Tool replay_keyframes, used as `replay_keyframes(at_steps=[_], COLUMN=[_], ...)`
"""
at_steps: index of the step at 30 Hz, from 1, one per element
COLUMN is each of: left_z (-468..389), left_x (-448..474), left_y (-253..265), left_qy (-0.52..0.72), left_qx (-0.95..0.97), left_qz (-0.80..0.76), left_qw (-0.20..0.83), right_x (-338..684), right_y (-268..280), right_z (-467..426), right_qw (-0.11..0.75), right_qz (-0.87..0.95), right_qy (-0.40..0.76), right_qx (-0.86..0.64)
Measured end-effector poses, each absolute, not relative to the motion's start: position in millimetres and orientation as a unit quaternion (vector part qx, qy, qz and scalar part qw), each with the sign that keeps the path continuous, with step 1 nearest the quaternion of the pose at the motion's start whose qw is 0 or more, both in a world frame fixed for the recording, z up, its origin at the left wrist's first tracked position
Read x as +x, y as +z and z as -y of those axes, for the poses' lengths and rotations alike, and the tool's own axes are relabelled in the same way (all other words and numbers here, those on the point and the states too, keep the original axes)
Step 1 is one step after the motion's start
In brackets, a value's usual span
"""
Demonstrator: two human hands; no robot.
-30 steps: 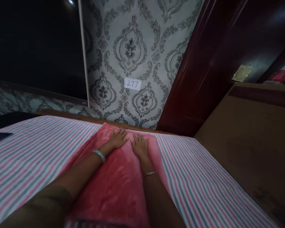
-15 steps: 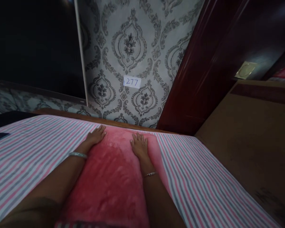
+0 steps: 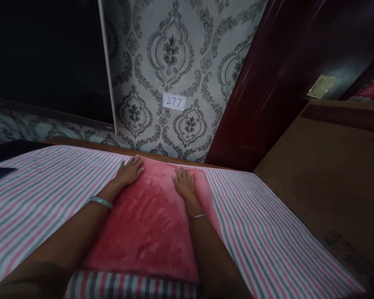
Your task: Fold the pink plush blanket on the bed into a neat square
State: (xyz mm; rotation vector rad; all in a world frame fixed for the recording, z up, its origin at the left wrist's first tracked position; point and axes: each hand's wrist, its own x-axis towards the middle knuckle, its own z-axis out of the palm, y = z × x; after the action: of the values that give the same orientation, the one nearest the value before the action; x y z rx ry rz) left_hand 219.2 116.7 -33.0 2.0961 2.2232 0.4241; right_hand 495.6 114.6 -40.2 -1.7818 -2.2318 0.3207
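Smoothing step: my left hand point(image 3: 129, 172) and right hand point(image 3: 183, 183) lie flat, fingers spread, gripping nothing, on the red fleece blanket point(image 3: 149, 224) atop the striped sheet point(image 3: 43, 195); next needs even outward pressure

Wall label "277" point(image 3: 174, 101), perhaps a dark phone point(image 3: 0, 173).

This looks like a bedroom in a home. A bed with a pink and grey striped sheet point(image 3: 43, 195) fills the 6 o'clock side. Grey wallpaper point(image 3: 174, 54) with curly shapes is at 12 o'clock. A dark red wooden door frame point(image 3: 252, 95) stands at 2 o'clock, and brown floor point(image 3: 324, 182) lies at 3 o'clock.
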Motion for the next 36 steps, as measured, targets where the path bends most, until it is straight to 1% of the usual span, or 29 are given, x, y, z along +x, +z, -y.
replay_keyframes(at_steps=[7, 12, 14, 16, 19, 22, 25, 30, 36], left_z=[-116.6, -121.0, -122.5, -123.8, -125.5, -127.0, -126.9, -122.6, -122.6], left_x=[184.8, 172.9, 169.4, 166.7, 165.2, 166.7, 168.9, 170.2, 172.7], left_y=[-66.3, -74.6, -78.3, -81.8, -84.9, -84.3, -81.6, -76.7, -72.7], left_qy=[0.207, 0.266, 0.289, 0.307, 0.322, 0.326, 0.321, 0.301, 0.28], left_qx=[0.681, 0.684, 0.683, 0.679, 0.673, 0.668, 0.667, 0.676, 0.681], left_qz=[-0.694, -0.665, -0.656, -0.65, -0.647, -0.65, -0.654, -0.655, -0.66], left_qw=[0.104, 0.134, 0.143, 0.15, 0.156, 0.157, 0.154, 0.152, 0.15], right_x=[497.2, 484.7, 464.7, 438.1, 400.9, 386.3, 399.6, 458.3, 547.7], right_y=[-40.1, -20.0, -12.0, -9.7, -16.7, -26.6, -30.7, -32.0, -35.4], right_z=[-115.9, -114.4, -108.5, -100.3, -92.0, -98.1, -117.1, -146.4, -144.5], right_qw=[0.115, 0.1, 0.113, 0.113, 0.075, 0.054, 0.059, 0.057, 0.049], right_qz=[0.771, 0.77, 0.808, 0.87, 0.933, 0.945, 0.927, 0.837, 0.725], right_qy=[0.101, 0.117, 0.098, 0.084, 0.103, 0.113, 0.099, 0.079, 0.084], right_qx=[-0.618, -0.619, -0.57, -0.473, -0.338, -0.303, -0.357, -0.538, -0.682])
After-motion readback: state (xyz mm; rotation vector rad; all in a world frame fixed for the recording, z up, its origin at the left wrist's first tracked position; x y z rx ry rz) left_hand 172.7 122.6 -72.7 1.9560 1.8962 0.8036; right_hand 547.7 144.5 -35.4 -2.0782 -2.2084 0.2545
